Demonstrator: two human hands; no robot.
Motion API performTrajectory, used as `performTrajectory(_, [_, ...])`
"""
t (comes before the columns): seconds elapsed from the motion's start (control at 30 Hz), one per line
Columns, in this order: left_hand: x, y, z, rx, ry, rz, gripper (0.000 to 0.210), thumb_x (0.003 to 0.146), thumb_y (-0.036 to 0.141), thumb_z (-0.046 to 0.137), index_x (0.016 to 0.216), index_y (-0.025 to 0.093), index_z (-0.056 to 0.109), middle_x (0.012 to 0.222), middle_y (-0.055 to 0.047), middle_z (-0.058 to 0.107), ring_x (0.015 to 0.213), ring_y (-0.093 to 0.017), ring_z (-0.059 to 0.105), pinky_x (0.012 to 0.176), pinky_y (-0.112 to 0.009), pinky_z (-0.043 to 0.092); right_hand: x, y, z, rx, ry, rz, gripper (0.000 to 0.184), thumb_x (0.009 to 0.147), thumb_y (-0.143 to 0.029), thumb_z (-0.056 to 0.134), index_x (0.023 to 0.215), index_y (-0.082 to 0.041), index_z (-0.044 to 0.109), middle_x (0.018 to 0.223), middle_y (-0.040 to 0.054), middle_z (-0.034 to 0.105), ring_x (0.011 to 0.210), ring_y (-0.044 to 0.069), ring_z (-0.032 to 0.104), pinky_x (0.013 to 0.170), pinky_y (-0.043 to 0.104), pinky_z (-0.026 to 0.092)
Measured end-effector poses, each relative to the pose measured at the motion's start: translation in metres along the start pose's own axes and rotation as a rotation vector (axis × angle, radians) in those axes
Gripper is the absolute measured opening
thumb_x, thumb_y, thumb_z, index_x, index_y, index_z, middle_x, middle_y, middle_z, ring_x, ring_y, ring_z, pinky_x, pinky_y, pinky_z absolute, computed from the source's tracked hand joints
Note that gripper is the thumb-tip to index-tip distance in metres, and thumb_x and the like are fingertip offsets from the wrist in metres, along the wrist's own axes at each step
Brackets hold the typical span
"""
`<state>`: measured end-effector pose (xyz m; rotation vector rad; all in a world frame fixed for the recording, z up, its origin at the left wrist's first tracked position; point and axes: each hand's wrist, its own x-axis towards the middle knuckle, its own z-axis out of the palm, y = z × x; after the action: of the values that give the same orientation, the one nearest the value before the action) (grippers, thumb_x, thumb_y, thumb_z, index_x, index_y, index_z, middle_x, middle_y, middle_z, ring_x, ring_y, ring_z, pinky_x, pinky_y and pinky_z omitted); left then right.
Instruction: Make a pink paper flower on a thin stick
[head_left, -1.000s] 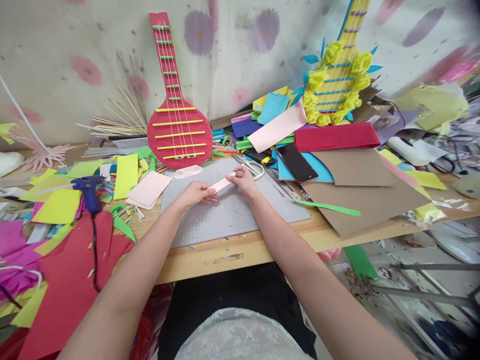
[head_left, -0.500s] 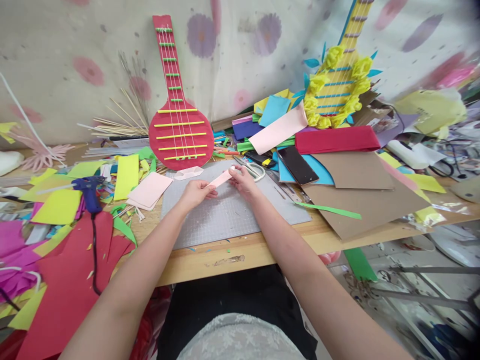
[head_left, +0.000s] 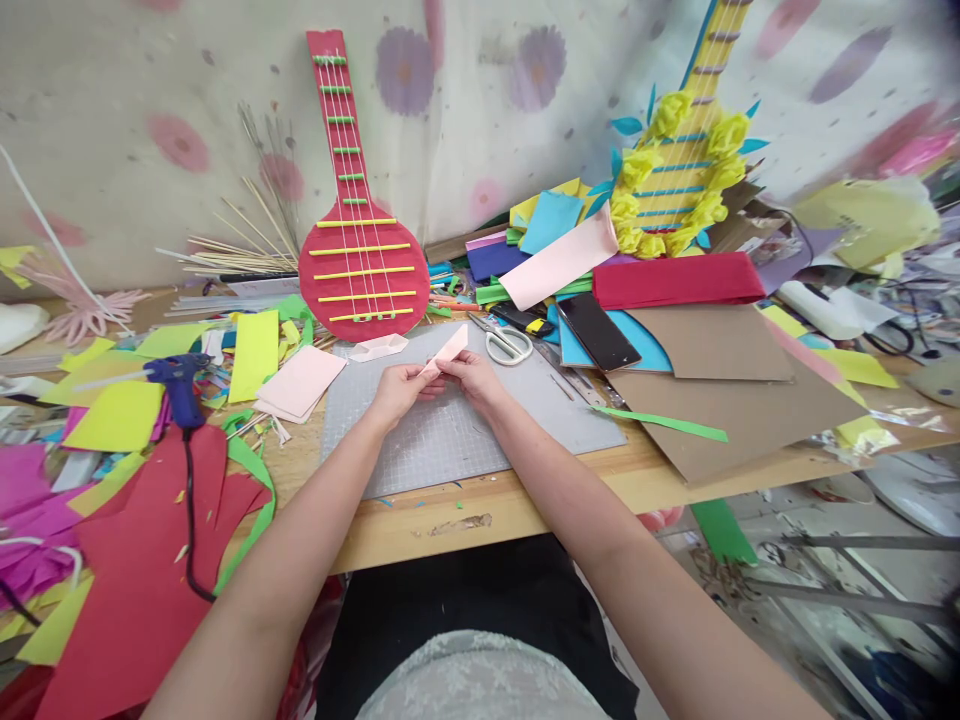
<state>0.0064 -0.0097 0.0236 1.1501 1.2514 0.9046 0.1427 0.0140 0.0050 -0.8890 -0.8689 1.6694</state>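
Observation:
Both hands pinch a pale pink folded paper strip (head_left: 452, 345) above the grey cutting mat (head_left: 420, 450). My left hand (head_left: 401, 390) grips its lower left end, and my right hand (head_left: 474, 376) closes on its lower edge close beside the left fingers. The strip's upper right end sticks out free, with a slanted tip. A similar folded pale pink piece (head_left: 377, 348) lies on the mat's back edge, left of the strip. White-handled scissors (head_left: 510, 346) rest on the mat just beyond my right hand. Pale pink paper sheets (head_left: 304, 382) are stacked left of the mat.
A red paper lute (head_left: 365, 270) leans on the wall behind, a yellow one with paper flowers (head_left: 679, 180) at right. The blue glue gun (head_left: 180, 385) and paper scraps crowd the left. A phone (head_left: 598, 330) and brown cardboard (head_left: 750, 420) lie right.
My right hand has slid from the strip's far end down toward my left hand. The strip now tilts more steeply, its upper right end uncovered.

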Motion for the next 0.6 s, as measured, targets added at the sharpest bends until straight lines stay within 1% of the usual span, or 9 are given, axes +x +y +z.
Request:
performTrajectory(0.1, [0.0, -0.002, -0.001, 0.008, -0.005, -0.023, 0.034, 0.07, 0.039, 0.067, 0.085, 0.009, 0.064, 0.082, -0.012, 0.071, 0.071, -0.017, 0.068, 0.07, -0.03, 0.054, -0.001, -0.003, -0.004, 0.01, -0.004, 0.013, 0.03, 0.05, -0.034, 0.078, 0.067, -0.016, 0.061, 0.068, 0.0008, 0.066, 0.066, 0.012, 0.06, 0.071, 0.027, 0.048])
performTrajectory(0.23, [-0.001, -0.005, -0.006, -0.008, -0.048, -0.04, 0.03, 0.073, 0.035, 0.065, 0.089, 0.01, 0.064, 0.086, -0.013, 0.071, 0.075, -0.018, 0.068, 0.073, -0.03, 0.054, -0.002, -0.003, -0.004, 0.028, 0.095, 0.005, 0.029, 0.054, -0.034, 0.077, 0.059, -0.016, 0.054, 0.064, -0.0003, 0.064, 0.064, 0.011, 0.06, 0.071, 0.027, 0.049])
performTrajectory(0.3, [-0.001, -0.007, -0.009, -0.03, -0.074, -0.052, 0.03, 0.074, 0.035, 0.065, 0.091, 0.01, 0.064, 0.09, -0.013, 0.071, 0.077, -0.018, 0.068, 0.073, -0.03, 0.054, -0.002, -0.002, -0.003, 0.037, 0.11, 0.0, 0.029, 0.055, -0.033, 0.077, 0.058, -0.016, 0.053, 0.064, -0.0005, 0.064, 0.064, 0.01, 0.06, 0.071, 0.027, 0.049])
performTrajectory(0.47, [-0.002, -0.005, -0.018, -0.085, -0.151, -0.078, 0.031, 0.073, 0.033, 0.065, 0.094, 0.011, 0.064, 0.094, -0.014, 0.07, 0.083, -0.02, 0.068, 0.073, -0.03, 0.054, -0.002, -0.001, -0.003, 0.052, 0.081, 0.004, 0.031, 0.053, -0.035, 0.077, 0.061, -0.016, 0.055, 0.066, 0.0003, 0.064, 0.066, 0.011, 0.061, 0.073, 0.027, 0.049])
performTrajectory(0.6, [-0.003, -0.002, -0.021, -0.066, -0.14, -0.052, 0.032, 0.07, 0.034, 0.067, 0.092, 0.01, 0.065, 0.09, -0.014, 0.071, 0.08, -0.02, 0.068, 0.07, -0.029, 0.054, -0.003, -0.003, -0.006, 0.053, 0.043, 0.012, 0.034, 0.05, -0.038, 0.079, 0.062, -0.016, 0.057, 0.066, 0.0003, 0.066, 0.065, 0.011, 0.061, 0.073, 0.027, 0.05])
